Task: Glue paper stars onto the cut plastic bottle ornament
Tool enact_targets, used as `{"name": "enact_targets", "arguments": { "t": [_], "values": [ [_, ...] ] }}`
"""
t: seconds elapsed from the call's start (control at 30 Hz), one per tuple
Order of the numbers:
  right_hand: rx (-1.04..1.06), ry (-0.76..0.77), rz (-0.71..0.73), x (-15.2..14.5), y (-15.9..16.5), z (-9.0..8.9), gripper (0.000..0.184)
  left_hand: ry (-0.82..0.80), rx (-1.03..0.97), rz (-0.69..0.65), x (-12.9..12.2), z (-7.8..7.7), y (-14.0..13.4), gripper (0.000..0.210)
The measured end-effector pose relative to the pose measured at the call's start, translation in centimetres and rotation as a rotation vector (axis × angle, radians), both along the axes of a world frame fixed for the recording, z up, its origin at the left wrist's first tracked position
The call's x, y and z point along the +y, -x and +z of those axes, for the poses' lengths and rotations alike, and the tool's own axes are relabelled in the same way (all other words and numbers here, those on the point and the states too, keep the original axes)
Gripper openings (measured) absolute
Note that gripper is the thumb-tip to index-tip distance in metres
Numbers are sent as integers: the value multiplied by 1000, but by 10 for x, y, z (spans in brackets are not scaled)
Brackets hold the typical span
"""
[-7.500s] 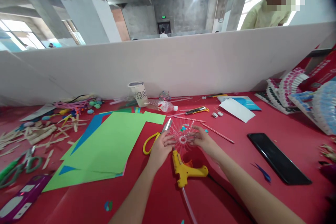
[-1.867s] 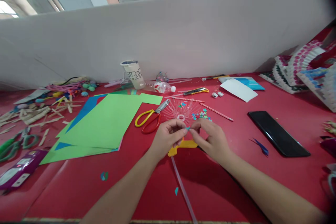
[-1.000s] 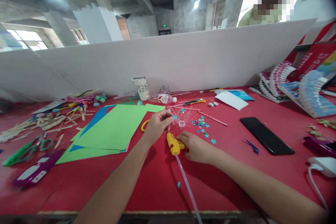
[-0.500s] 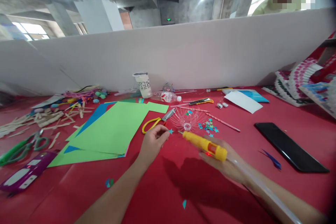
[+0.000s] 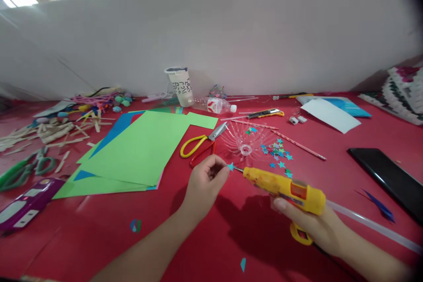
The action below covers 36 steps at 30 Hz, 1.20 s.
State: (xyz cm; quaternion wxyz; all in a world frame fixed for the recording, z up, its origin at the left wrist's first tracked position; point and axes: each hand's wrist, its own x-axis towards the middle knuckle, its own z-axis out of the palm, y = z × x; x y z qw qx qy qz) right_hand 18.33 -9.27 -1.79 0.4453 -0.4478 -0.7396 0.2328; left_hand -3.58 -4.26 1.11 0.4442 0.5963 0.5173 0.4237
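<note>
Red table (image 5: pixel 201 255): left hand (image 5: pixel 205 181) pinches one star (image 5: pixel 230 166), right hand (image 5: pixel 325 228) one glue gun (image 5: pixel 283 186)

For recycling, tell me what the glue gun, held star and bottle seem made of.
Glue gun: likely hard, slightly glossy plastic, by its smooth, molded yellow body.
Held star: thin, flat, so perhaps card or plastic; finish too small to judge.
Bottle: likely glossy plastic, by its see-through wall.

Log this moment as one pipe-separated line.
left hand: pinching star | right hand: gripping glue gun | nozzle: at star, contact unclear | nearby: clear plastic piece, loose stars, scissors
</note>
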Motion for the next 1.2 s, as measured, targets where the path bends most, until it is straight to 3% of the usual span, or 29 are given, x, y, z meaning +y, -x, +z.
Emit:
{"name": "enact_targets", "arguments": {
  "t": [0.1,0.3,0.5,1.03,1.2],
  "values": [
    [-2,95,-35,0,0,1,15,-4,31,0,-1,-1,-1,13],
    [-60,41,-61,0,-1,-8,19,-4,37,-9,-3,-4,-3,9],
    [30,37,-161,-4,4,-15,25,-4,41,23,-3,-3,-3,9],
    [0,32,-141,-2,2,-20,22,0,51,3,-2,-3,-1,9],
    [25,79,-157,-3,6,-13,24,-4,49,5,-3,-1,-2,10]
  ]
}}
